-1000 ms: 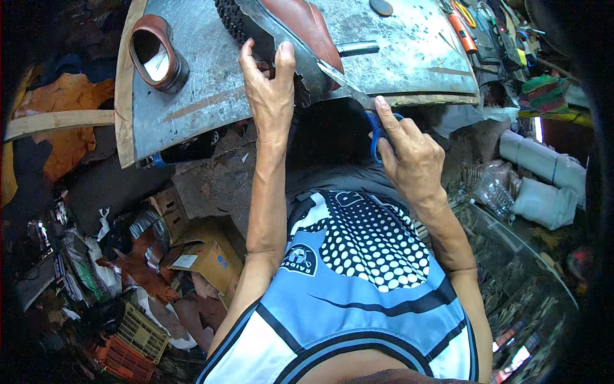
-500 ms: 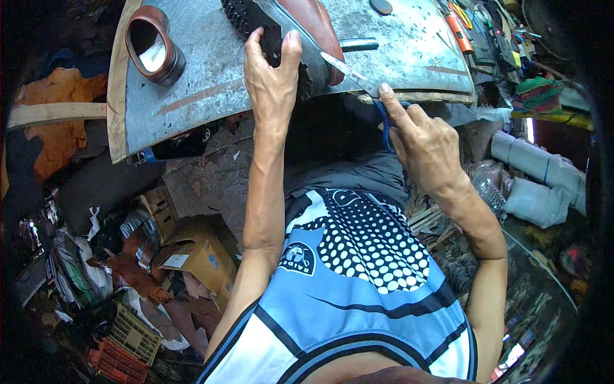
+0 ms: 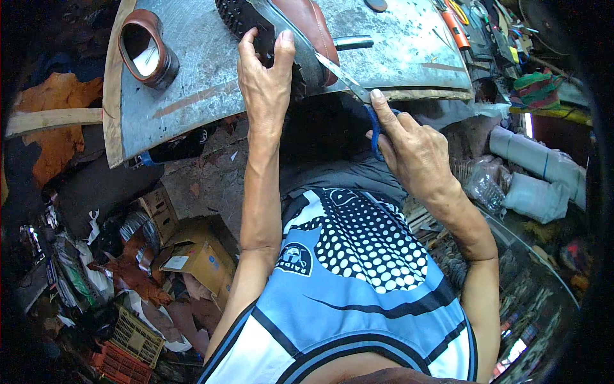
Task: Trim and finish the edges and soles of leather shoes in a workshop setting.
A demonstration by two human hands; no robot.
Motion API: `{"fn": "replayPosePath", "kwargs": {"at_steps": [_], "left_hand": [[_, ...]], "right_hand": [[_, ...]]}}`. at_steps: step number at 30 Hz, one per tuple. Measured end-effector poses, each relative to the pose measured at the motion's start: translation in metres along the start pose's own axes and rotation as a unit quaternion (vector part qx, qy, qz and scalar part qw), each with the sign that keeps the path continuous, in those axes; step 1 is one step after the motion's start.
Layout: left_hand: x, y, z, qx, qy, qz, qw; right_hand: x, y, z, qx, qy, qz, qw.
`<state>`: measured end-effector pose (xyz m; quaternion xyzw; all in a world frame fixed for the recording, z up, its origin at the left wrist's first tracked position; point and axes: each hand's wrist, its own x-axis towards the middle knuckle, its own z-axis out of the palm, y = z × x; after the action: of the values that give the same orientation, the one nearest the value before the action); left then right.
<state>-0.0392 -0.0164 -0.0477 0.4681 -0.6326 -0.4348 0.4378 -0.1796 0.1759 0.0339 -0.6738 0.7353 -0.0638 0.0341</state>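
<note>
A brown leather shoe with a black treaded sole lies at the table's near edge, cut off by the top of the picture. My left hand grips the sole's edge, thumb on one side and fingers curled round the other. In my right hand is a pair of scissors with blue handles. Their blades point up and left, the tip against the strip between sole and upper. Whether the blades are around any material I cannot tell. A second brown shoe stands at the left, its opening facing up.
The shoes lie on a worn metal-topped table with a wooden rim. Behind the first shoe a metal rod sticks out. Tools, among them an orange-handled one, crowd the right side. A cardboard box and leather scraps lie below left.
The scissors' handles and my right hand have come slightly down toward me, and more of the blue loop shows. My left hand keeps its grip on the sole. The whole view has shifted a little.
</note>
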Motion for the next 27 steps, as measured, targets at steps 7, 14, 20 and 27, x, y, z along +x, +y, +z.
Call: {"fn": "replayPosePath", "kwargs": {"at_steps": [7, 14, 20, 27], "left_hand": [[0.0, 0.001, 0.0, -0.019, -0.006, -0.001, 1.0], [0.0, -0.001, 0.001, -0.007, -0.003, -0.008, 1.0], [0.001, 0.001, 0.001, -0.031, 0.009, -0.003, 0.999], [-0.003, 0.0, 0.002, -0.012, 0.018, 0.009, 1.0]], "right_hand": [[0.011, 0.001, -0.008, -0.023, -0.035, -0.019, 0.999], [0.01, -0.001, 0.002, -0.033, -0.02, -0.031, 0.999], [0.015, 0.008, 0.011, 0.124, 0.064, 0.016, 0.99], [0.0, -0.009, 0.01, 0.098, 0.024, 0.048, 0.994]]}}
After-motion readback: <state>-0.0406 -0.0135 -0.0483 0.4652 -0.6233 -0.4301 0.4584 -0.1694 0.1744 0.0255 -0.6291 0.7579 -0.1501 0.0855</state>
